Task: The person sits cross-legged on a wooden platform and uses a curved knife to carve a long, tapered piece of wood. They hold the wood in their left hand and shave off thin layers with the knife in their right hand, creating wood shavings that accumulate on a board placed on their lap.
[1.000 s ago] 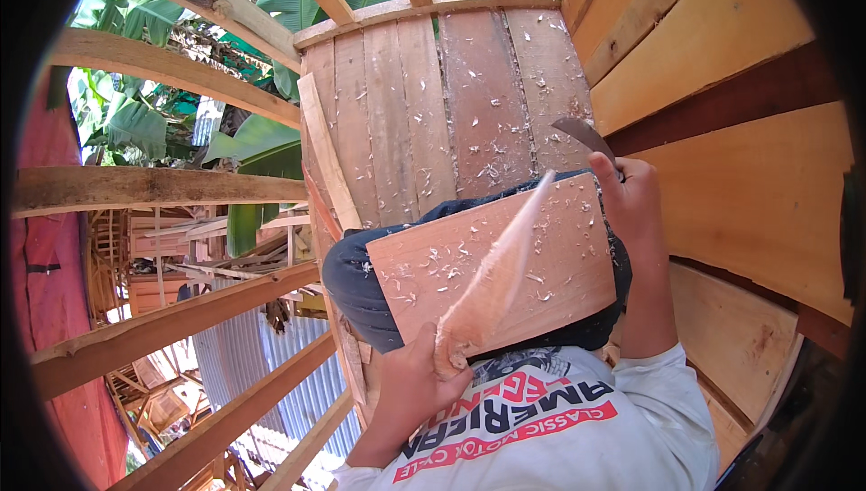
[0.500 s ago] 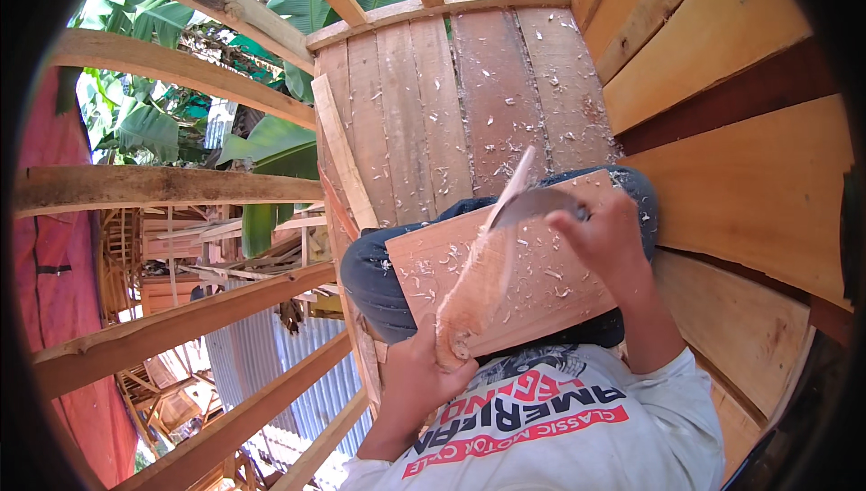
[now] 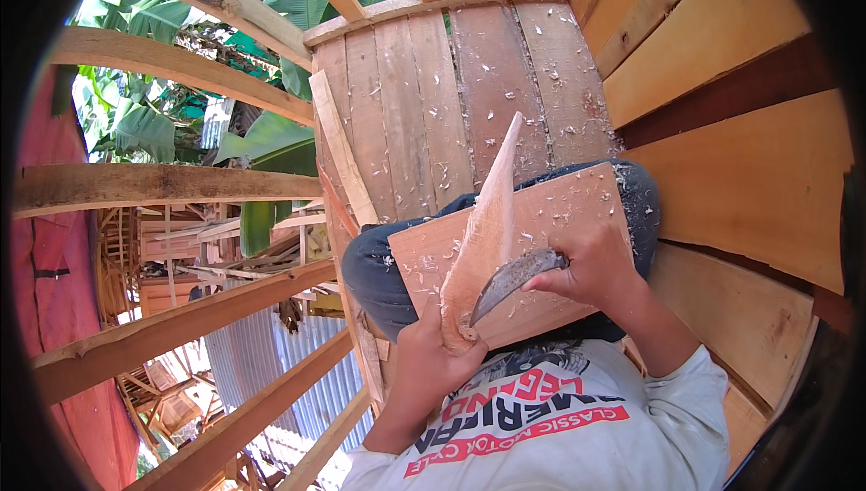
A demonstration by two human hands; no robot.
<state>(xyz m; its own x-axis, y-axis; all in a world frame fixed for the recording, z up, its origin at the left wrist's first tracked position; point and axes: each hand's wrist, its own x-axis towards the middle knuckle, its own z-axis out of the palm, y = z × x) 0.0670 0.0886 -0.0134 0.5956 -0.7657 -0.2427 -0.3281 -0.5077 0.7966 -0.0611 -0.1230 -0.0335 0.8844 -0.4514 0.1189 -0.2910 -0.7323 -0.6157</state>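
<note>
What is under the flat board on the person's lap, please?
The board rests on the person's legs in dark trousers, which show at its left and far edges. How the legs lie beneath it is covered; wood shavings lie on top.

Hands: two are seen, a left hand (image 3: 431, 360) and a right hand (image 3: 591, 266).
Curved knives: one curved blade (image 3: 511, 279) is counted.
Tapered wood pieces: one pointed piece (image 3: 487, 225) is counted.
Flat boards on the lap: one board (image 3: 577, 207) is counted.
Floor planks: about five planks (image 3: 451, 103) are counted in the platform ahead.
Wall boards on the right: at least four boards (image 3: 740, 184) are counted.
Rough rails on the left: about five rails (image 3: 162, 184) are counted.
Wood shavings: too many shavings (image 3: 433, 166) are scattered to be counted.
</note>
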